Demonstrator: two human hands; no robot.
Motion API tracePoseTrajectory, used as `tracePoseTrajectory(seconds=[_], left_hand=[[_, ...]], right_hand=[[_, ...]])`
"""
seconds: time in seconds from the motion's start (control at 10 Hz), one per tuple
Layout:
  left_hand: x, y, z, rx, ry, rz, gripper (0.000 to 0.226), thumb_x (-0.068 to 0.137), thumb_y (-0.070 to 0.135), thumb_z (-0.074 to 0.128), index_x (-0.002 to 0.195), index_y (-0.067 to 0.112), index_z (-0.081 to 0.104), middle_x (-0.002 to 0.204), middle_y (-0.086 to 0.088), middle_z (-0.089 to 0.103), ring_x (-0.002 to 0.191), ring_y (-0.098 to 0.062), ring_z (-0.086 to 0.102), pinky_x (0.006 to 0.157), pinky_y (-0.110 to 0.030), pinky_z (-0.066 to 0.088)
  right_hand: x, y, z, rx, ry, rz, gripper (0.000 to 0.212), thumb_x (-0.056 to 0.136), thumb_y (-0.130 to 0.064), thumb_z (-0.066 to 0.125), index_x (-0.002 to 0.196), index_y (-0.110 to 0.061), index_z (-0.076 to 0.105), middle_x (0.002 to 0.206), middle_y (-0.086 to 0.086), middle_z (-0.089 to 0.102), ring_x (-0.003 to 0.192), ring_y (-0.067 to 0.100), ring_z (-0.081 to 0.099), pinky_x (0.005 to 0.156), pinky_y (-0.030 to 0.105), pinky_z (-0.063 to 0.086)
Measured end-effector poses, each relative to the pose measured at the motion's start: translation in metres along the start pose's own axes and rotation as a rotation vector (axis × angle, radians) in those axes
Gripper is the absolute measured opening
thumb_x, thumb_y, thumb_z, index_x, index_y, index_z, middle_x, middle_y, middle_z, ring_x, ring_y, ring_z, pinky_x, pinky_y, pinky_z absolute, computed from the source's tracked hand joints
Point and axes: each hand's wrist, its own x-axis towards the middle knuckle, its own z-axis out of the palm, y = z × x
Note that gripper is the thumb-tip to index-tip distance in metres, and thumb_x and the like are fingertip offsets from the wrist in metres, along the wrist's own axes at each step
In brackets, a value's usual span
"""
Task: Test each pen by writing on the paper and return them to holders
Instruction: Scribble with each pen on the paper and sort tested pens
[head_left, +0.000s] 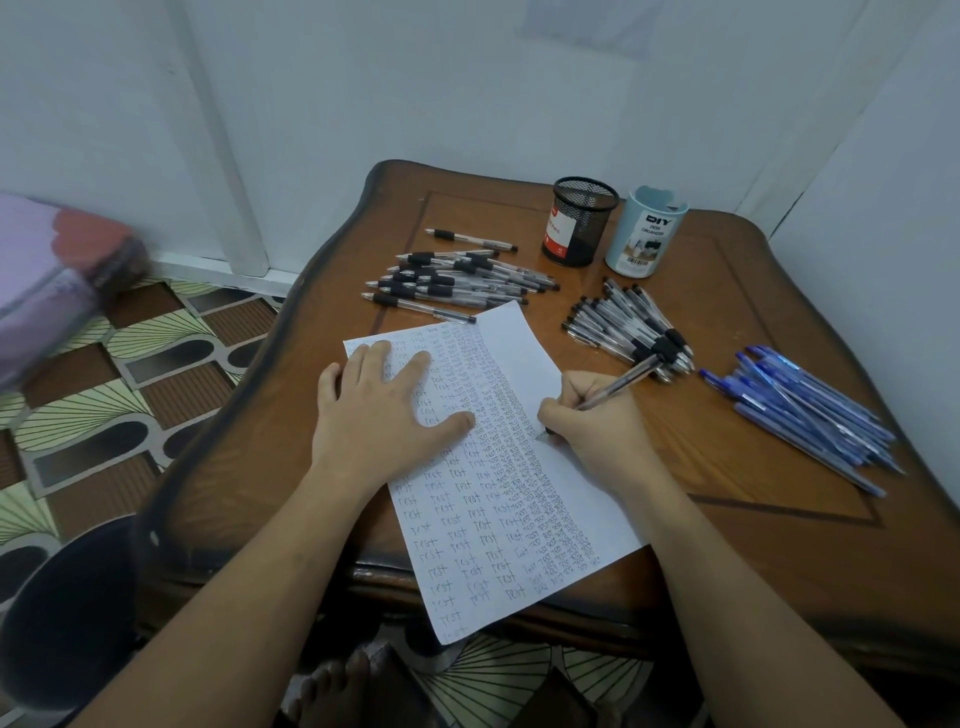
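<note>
My left hand (384, 415) lies flat, fingers spread, on the paper (519, 493). My right hand (597, 426) pinches a clear pen (618, 387), its tip on the paper's blank strip. From the paper, the mesh holder (582, 221) and the blue holder (644, 234) stand at one o'clock, and the blue pens (800, 410) lie at three.

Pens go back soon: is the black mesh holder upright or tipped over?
Upright: the black mesh holder stands on its base, round mouth facing up.

Paper (524, 519) mid-table (701, 457). L hand (384, 410) flat on it, R hand (592, 426) w/ pen (621, 383) at its R edge. Pen pile (457, 280) behind paper, 2nd pile (628, 327) to R, 3rd pile (800, 410) far R. L holder (582, 221), R holder (644, 234) at back, prob touching.
</note>
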Motion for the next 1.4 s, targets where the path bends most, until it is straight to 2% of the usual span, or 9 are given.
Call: tracePoseTrajectory(seconds=[0.3, 0.4, 0.6, 0.9, 1.0, 1.1, 1.2, 1.3, 1.4], left_hand=[[0.001, 0.0, 0.001, 0.003, 0.001, -0.001, 0.087, 0.078, 0.089, 0.027, 0.152, 0.043, 0.021, 0.165, -0.002, 0.012, 0.152, -0.022, 0.004, 0.12, -0.051, 0.002], [0.001, -0.001, 0.001, 0.004, 0.003, -0.002, 0.087, 0.078, 0.089, 0.028, 0.152, 0.044, 0.021, 0.165, -0.002, 0.012, 0.152, -0.023, 0.005, 0.12, -0.051, 0.002], [0.001, 0.0, 0.0, 0.0, 0.004, -0.002, 0.086, 0.078, 0.088, 0.028, 0.152, 0.044, 0.022, 0.165, -0.002, 0.013, 0.152, -0.022, 0.005, 0.12, -0.051, 0.002], [0.0, 0.0, -0.001, 0.001, -0.002, -0.002, 0.088, 0.078, 0.089, 0.027, 0.153, 0.043, 0.021, 0.165, -0.002, 0.012, 0.152, -0.022, 0.004, 0.12, -0.051, 0.001], [0.0, 0.001, 0.0, -0.004, -0.003, 0.0, 0.088, 0.078, 0.089, 0.028, 0.153, 0.042, 0.022, 0.165, -0.002, 0.012, 0.152, -0.022, 0.005, 0.12, -0.051, 0.001], [0.0, 0.0, 0.0, -0.001, -0.002, 0.001, 0.088, 0.078, 0.089, 0.027, 0.152, 0.042, 0.021, 0.165, -0.002, 0.012, 0.152, -0.022, 0.005, 0.12, -0.051, 0.001], [0.001, -0.001, 0.001, -0.004, -0.003, 0.004, 0.089, 0.077, 0.09, 0.025, 0.152, 0.043, 0.021, 0.165, -0.002, 0.012, 0.152, -0.022, 0.005, 0.12, -0.052, 0.001], [0.0, -0.001, 0.0, -0.016, -0.004, 0.007, 0.09, 0.075, 0.09, 0.023, 0.151, 0.043, 0.022, 0.164, -0.002, 0.012, 0.152, -0.021, 0.004, 0.12, -0.052, 0.001], [-0.001, 0.0, -0.002, -0.014, -0.011, 0.001, 0.092, 0.072, 0.09, 0.018, 0.151, 0.044, 0.022, 0.165, -0.001, 0.011, 0.152, -0.021, 0.004, 0.12, -0.051, 0.001]], right_hand=[[0.0, 0.001, 0.0, 0.001, 0.029, -0.023, 0.039, 0.076, -0.01, 0.069, 0.062, 0.002, 0.035, 0.065, 0.029, 0.034, 0.066, 0.027, 0.046, 0.063, 0.04, 0.043], [0.0, 0.002, 0.001, -0.001, 0.01, -0.022, 0.039, 0.073, -0.015, 0.069, 0.06, -0.004, 0.033, 0.062, 0.021, 0.032, 0.065, 0.026, 0.046, 0.064, 0.041, 0.043], [0.0, 0.001, -0.001, 0.039, 0.013, -0.013, 0.04, 0.076, -0.005, 0.068, 0.059, -0.005, 0.032, 0.067, 0.028, 0.028, 0.067, 0.027, 0.043, 0.064, 0.038, 0.049], [0.003, 0.004, -0.002, 0.013, 0.002, -0.008, 0.039, 0.074, -0.007, 0.067, 0.056, -0.01, 0.032, 0.061, 0.012, 0.035, 0.063, 0.026, 0.047, 0.064, 0.04, 0.044], [0.003, -0.005, -0.004, 0.126, 0.08, 0.033, 0.042, 0.086, 0.007, 0.063, 0.056, -0.012, 0.039, 0.052, 0.003, 0.044, 0.054, 0.017, 0.05, 0.054, 0.031, 0.047], [0.003, -0.02, -0.014, 0.414, 0.161, 0.163, 0.041, 0.099, -0.007, 0.054, 0.059, -0.014, 0.049, 0.054, 0.0, 0.052, 0.055, 0.014, 0.047, 0.05, 0.026, 0.041], [0.001, -0.028, -0.019, 0.648, 0.159, 0.269, 0.045, 0.104, -0.043, 0.044, 0.067, -0.018, 0.048, 0.047, 0.0, 0.037, 0.045, 0.014, 0.034, 0.049, 0.03, 0.02], [0.001, -0.03, -0.018, 0.575, 0.127, 0.257, 0.042, 0.104, -0.05, 0.034, 0.099, -0.017, 0.059, 0.042, 0.001, 0.032, 0.037, 0.013, 0.027, 0.048, 0.028, 0.012], [0.001, -0.032, -0.018, 0.514, 0.102, 0.25, 0.035, 0.108, -0.039, 0.034, 0.117, -0.017, 0.06, 0.042, 0.003, 0.032, 0.035, 0.013, 0.026, 0.047, 0.029, 0.01]])
